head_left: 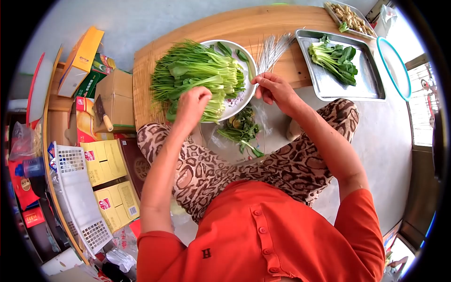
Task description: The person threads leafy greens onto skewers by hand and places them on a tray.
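Two bare hands are at the white plate on the wooden table (211, 26), and the work in hand seems to be the handling of the leafy greens (206, 77). These greens lie in a big heap on the plate (231, 111) and pass over its left side, with their pale stalk ends toward the right.

The left hand (191, 105) is at the near left side of the plate, just by the stalks, with curled fingers. The right hand (275, 89) is at the right rim, its thumb and first finger close together, as if for a fine pinch. For both hands, I cannot tell if the grip is empty or has something thin inside. In my judgement, such slender stalks call for a light grip, near the firm ends.

Thin sticks (272, 54) lie right of the plate. Farther right is a metal tray (369, 70) with a leafy bunch (336, 61).
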Demonstrator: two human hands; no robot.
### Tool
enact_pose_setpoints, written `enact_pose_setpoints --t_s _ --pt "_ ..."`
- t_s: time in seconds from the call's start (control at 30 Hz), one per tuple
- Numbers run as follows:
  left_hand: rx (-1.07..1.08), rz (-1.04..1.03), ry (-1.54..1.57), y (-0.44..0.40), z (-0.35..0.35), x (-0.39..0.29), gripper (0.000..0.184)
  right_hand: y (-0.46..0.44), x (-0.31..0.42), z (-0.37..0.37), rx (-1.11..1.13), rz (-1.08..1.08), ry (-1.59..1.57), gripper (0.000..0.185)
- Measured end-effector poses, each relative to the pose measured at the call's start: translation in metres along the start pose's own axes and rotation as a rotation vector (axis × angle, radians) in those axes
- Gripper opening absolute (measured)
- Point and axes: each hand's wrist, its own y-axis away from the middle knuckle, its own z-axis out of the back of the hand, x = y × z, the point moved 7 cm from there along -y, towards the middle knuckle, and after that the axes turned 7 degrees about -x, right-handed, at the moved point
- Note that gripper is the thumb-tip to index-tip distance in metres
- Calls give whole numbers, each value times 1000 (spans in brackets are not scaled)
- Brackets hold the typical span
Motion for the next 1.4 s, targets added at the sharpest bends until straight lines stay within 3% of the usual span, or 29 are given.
enact_pose_setpoints --t_s 0.03,0.13,0.37,0.8,0.87,1.0,1.23,1.33,1.4 --pt "-26 -112 -100 -7 1 0 13 0 -1 -2 18 3 11 23" --pt "71 -125 -287 -11 -20 17 15 -3 -3 -5 40 -4 36 23" --pt "70 -249 -500 -4 -45 24 31 -4 -9 -4 39 -21 70 24" --pt "32 -236 -432 -2 -39 32 28 -9 -15 -5 38 -21 108 23" --pt "-2 -324 -391 1 -36 26 30 -10 -15 -6 23 -26 137 24" --pt "71 -282 -422 3 -36 27 30 -10 -15 -5 20 -25 136 24" --pt "-195 -209 -200 -4 3 38 20 -12 -16 -6 25 -26 158 23" --pt "-299 192 221 -7 37 62 22 -14 -16 -8 34 -19 164 22" --pt "-405 187 393 -10 73 64 23 -15 -15 -10 41 -11 175 22"
